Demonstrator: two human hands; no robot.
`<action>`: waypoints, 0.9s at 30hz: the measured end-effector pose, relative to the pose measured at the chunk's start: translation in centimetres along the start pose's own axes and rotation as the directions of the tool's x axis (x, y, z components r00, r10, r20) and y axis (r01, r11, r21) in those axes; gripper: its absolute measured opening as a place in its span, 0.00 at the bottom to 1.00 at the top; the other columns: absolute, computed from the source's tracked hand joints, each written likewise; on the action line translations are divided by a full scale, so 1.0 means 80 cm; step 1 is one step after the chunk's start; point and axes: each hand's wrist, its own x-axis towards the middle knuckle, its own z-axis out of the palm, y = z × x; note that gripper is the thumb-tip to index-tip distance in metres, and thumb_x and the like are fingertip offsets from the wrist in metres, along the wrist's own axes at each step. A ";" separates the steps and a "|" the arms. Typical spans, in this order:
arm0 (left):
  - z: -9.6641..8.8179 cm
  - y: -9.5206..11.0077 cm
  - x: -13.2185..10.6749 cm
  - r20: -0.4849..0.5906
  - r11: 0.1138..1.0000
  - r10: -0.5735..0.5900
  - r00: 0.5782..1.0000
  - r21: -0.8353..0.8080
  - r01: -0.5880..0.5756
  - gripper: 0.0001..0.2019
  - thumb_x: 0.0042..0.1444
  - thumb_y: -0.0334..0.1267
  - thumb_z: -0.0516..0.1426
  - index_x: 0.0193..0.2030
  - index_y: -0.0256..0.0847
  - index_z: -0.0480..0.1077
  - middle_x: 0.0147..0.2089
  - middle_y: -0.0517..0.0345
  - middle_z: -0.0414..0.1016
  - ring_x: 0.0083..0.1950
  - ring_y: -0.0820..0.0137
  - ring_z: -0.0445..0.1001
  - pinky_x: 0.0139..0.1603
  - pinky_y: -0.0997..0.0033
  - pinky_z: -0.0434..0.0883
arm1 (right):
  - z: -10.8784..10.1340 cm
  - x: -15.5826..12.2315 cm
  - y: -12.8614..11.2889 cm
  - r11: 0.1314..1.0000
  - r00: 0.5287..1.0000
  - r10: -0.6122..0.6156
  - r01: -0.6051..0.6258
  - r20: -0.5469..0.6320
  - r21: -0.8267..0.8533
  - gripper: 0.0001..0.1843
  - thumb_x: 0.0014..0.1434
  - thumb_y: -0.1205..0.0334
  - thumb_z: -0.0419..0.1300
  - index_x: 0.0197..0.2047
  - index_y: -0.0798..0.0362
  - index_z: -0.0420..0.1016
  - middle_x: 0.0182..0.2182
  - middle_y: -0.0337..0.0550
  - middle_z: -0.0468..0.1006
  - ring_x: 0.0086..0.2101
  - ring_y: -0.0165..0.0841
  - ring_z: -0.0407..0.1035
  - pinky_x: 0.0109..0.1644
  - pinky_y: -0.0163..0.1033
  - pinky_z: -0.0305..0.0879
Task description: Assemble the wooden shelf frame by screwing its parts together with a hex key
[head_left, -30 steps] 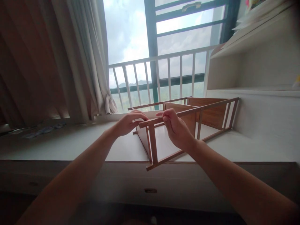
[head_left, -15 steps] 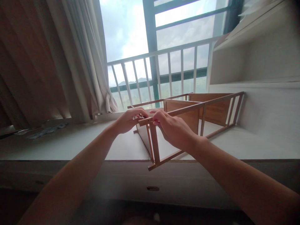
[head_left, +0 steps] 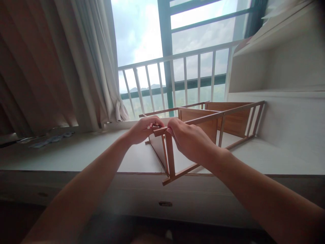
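Note:
A brown wooden shelf rack (head_left: 200,119) lies on its side, its slim rails joined by flat panels. At its near end, my left hand (head_left: 143,129) has its fingers bent over the end of the frame, the thumb underneath, gripping it. My right hand (head_left: 186,135) is closed against the upper rail, just right of the corner joint where a short crossbar (head_left: 170,154) meets it. Its fingertips are pinched together at the rail. Whatever sits between them is hidden by the fingers.
The rack rests on a white ledge (head_left: 96,152), its lower near corner jutting past the front edge. Behind are a white railing (head_left: 185,79) and window. Curtains (head_left: 93,67) hang left, with flat items (head_left: 53,139) below. A white shelf unit (head_left: 276,93) stands right.
The right hand has turned and its fingers have curled tighter at the rail. A thin sliver seen under its fingertips is now hidden. The left hand keeps its place on the frame.

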 end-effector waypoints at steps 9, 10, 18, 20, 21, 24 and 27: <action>0.001 -0.003 0.000 0.007 1.000 0.024 1.000 -0.009 -0.024 0.13 0.63 0.47 0.64 0.42 0.38 0.78 0.39 0.52 0.75 0.38 0.68 0.72 0.40 0.67 0.69 | -0.003 -0.003 -0.009 0.995 0.999 0.020 -0.017 0.025 -0.103 0.14 0.74 0.61 0.39 0.54 0.52 0.62 0.43 0.50 0.78 0.28 0.40 0.76 0.24 0.40 0.43; 0.001 -0.002 0.000 0.003 1.000 0.020 1.000 -0.021 -0.020 0.13 0.63 0.47 0.64 0.42 0.38 0.78 0.39 0.52 0.75 0.38 0.68 0.72 0.40 0.67 0.69 | -0.003 -0.003 -0.010 0.994 0.999 0.025 -0.022 0.029 -0.111 0.15 0.74 0.61 0.39 0.54 0.52 0.62 0.43 0.50 0.78 0.29 0.40 0.76 0.24 0.40 0.43; 0.003 -0.006 -0.005 -0.033 0.996 -0.007 0.999 -0.089 0.004 0.11 0.61 0.45 0.66 0.41 0.38 0.78 0.40 0.52 0.75 0.38 0.69 0.72 0.37 0.70 0.69 | 0.001 -0.001 -0.019 0.994 0.998 0.052 -0.049 0.024 -0.102 0.16 0.74 0.60 0.41 0.58 0.52 0.62 0.44 0.53 0.79 0.31 0.43 0.78 0.25 0.40 0.46; 0.003 -0.007 -0.005 -0.033 0.997 -0.003 0.999 -0.083 0.001 0.09 0.61 0.42 0.66 0.43 0.38 0.78 0.40 0.52 0.75 0.39 0.68 0.73 0.38 0.69 0.70 | 0.000 -0.001 -0.019 0.996 0.998 0.061 -0.061 0.010 -0.065 0.15 0.74 0.61 0.41 0.58 0.50 0.62 0.45 0.51 0.80 0.31 0.43 0.78 0.25 0.40 0.45; 0.004 -0.008 -0.006 -0.030 0.997 0.001 1.000 -0.081 -0.003 0.08 0.61 0.40 0.66 0.43 0.38 0.79 0.41 0.52 0.75 0.40 0.68 0.73 0.40 0.68 0.71 | 0.000 0.000 -0.019 0.997 0.998 0.061 -0.061 0.004 -0.049 0.15 0.74 0.62 0.41 0.58 0.50 0.62 0.46 0.50 0.80 0.31 0.43 0.78 0.26 0.40 0.44; 0.005 -0.008 -0.007 -0.019 0.997 0.015 1.000 -0.080 -0.017 0.07 0.62 0.38 0.65 0.43 0.38 0.79 0.42 0.52 0.75 0.44 0.66 0.74 0.43 0.66 0.72 | -0.002 0.001 -0.019 0.996 0.996 0.085 -0.085 0.007 -0.003 0.13 0.73 0.62 0.42 0.54 0.49 0.64 0.46 0.49 0.80 0.32 0.42 0.77 0.27 0.40 0.44; 0.006 -0.006 -0.010 -0.023 0.997 0.021 1.000 -0.077 -0.022 0.08 0.63 0.40 0.64 0.44 0.39 0.78 0.43 0.51 0.75 0.45 0.65 0.75 0.43 0.67 0.72 | 0.000 0.001 -0.020 0.988 0.990 0.141 -0.142 0.025 0.064 0.11 0.73 0.62 0.43 0.48 0.49 0.65 0.43 0.48 0.80 0.33 0.42 0.76 0.29 0.40 0.47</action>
